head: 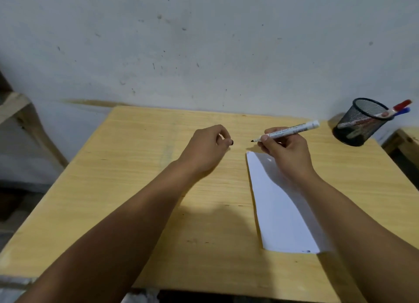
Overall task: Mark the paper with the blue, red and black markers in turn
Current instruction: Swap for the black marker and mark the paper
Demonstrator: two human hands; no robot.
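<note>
My right hand grips an uncapped black marker, white-bodied, its black tip pointing left just above the table. My left hand is closed around the marker's black cap, a short gap left of the tip. A white sheet of paper lies on the table under my right forearm, partly hidden by it. A red marker and a blue marker stand capped in a black mesh pen cup at the back right.
The light wooden table stands against a grey-white wall. A second wooden surface sits to the right of the pen cup. A wooden frame leans at the far left.
</note>
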